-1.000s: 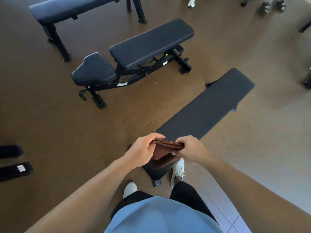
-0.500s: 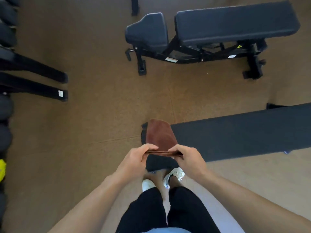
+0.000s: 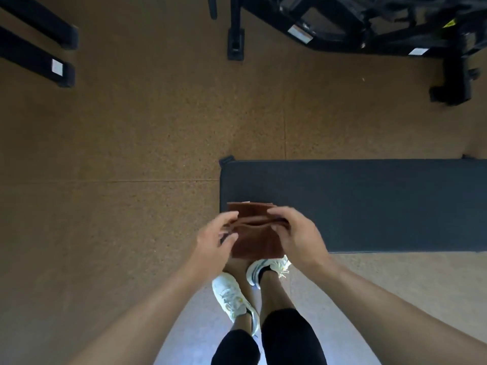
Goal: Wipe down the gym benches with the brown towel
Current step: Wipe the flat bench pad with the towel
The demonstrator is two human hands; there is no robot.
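At frame centre both hands hold the folded brown towel (image 3: 254,239) over the near end of the gym bench (image 3: 369,204). The right hand (image 3: 295,233) pinches its edge; the left hand (image 3: 213,241) is blurred, its fingers apparently loosening. A weak hold could let the fold open or the towel drop.

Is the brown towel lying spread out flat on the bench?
No, the brown towel is folded and held between the left hand and right hand above the end of the bench.

Towel (image 3: 254,233) between both hands over flat bench's (image 3: 369,204) left end, adjustable bench (image 3: 369,27) behind, feet below
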